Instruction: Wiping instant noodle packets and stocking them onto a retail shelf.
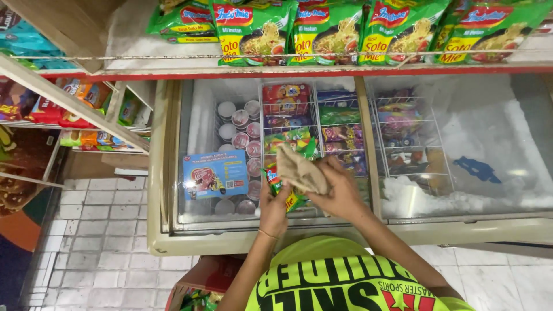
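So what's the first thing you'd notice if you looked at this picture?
Probably the two hands in the middle: the right hand holds a crumpled brownish cloth and the left hand grips a colourful wrapped packet, both over an open chest freezer. Inside it, wire baskets hold bright wrapped treats, with round lidded cups on the left and thick frost on the right. Along the top hangs a row of green noodle packets.

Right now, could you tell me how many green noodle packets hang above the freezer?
5, in a row along the shelf edge: far left, left of centre, centre, right of centre, far right. More may lie behind.
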